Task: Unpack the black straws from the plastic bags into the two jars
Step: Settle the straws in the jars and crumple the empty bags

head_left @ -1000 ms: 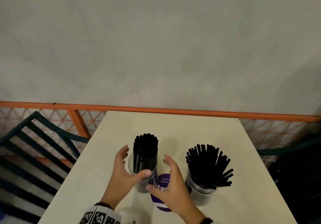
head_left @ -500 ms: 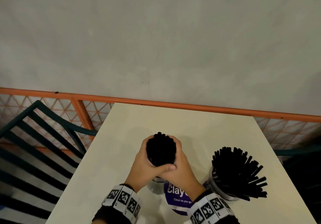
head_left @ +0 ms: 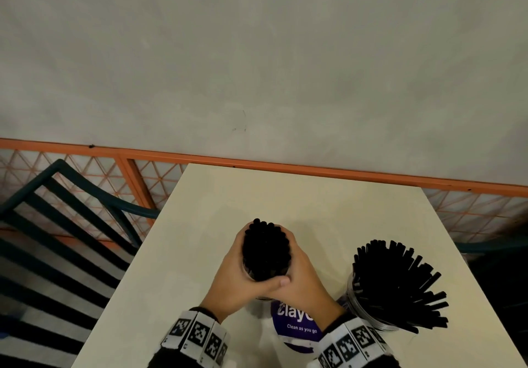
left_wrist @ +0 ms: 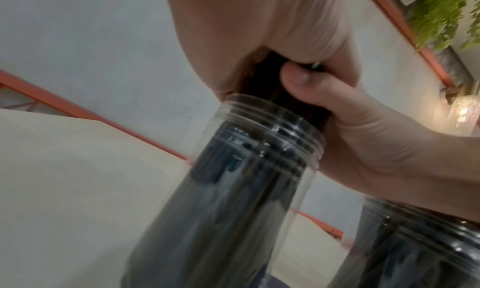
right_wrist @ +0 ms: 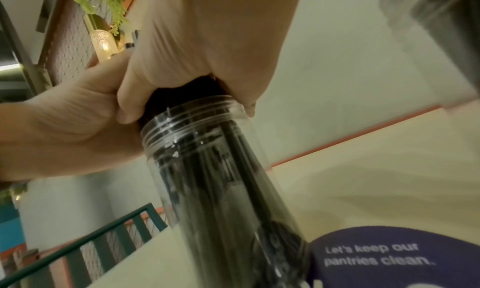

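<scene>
A tight bundle of black straws stands in the left clear jar, which my hands mostly hide in the head view. My left hand and right hand wrap round the bundle just above the jar's threaded rim, the left thumb lying across the right hand. In the right wrist view the jar shows straws down to its base. The right jar stands apart on the right, with its black straws fanned out. No plastic bag is in view.
A round purple sticker lies on the cream table between the jars. An orange mesh railing runs behind the table. A dark green slatted chair stands at the left.
A second ago both hands were open beside the left jar. They have since closed round the straw bundle and stay there.
</scene>
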Demonstrator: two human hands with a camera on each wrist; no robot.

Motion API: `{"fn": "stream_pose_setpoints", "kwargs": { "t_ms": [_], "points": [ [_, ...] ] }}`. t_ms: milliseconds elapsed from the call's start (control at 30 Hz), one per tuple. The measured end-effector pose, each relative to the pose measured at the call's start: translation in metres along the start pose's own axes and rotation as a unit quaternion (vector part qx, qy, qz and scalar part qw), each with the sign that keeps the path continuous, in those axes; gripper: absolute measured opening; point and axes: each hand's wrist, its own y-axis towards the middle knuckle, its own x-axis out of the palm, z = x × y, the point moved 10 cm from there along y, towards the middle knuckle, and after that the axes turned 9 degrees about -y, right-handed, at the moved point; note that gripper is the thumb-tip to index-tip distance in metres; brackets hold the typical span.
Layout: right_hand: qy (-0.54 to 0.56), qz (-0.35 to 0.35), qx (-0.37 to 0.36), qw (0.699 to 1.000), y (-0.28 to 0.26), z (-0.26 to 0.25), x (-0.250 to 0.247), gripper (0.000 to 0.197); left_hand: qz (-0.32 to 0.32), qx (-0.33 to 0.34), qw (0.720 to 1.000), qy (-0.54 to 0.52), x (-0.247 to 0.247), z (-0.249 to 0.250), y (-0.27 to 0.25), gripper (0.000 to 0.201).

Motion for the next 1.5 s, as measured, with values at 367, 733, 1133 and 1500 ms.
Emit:
{"fn": "stream_pose_setpoints", "kwargs": {
  "t_ms": [367, 733, 1133, 1500],
  "points": [
    [-0.024, 0.015, 0.003, 1.000, 0.002, 0.004, -0.002, 0.067, 0.034, -0.001, 0.999, -0.008, -0.001, -0.004, 0.000, 0.085],
    [0.006, -0.039, 0.144, 0.989, -0.058, 0.055, -0.003, 0.129, -0.077, -0.167, 0.975, 0.126, -0.034, -0.034, -0.047, 0.142],
    [-0.230, -0.144, -0.069, 0.960, -0.158, 0.001, 0.113, 0.057, -0.076, -0.184, 0.939, 0.279, -0.086, -0.040, -0.185, 0.081],
    [-0.264, -0.136, -0.016, 0.955, -0.175, -0.012, 0.135, 0.008, -0.059, -0.116, 0.911, 0.391, -0.076, -0.067, -0.229, 0.040]
  ]
}}
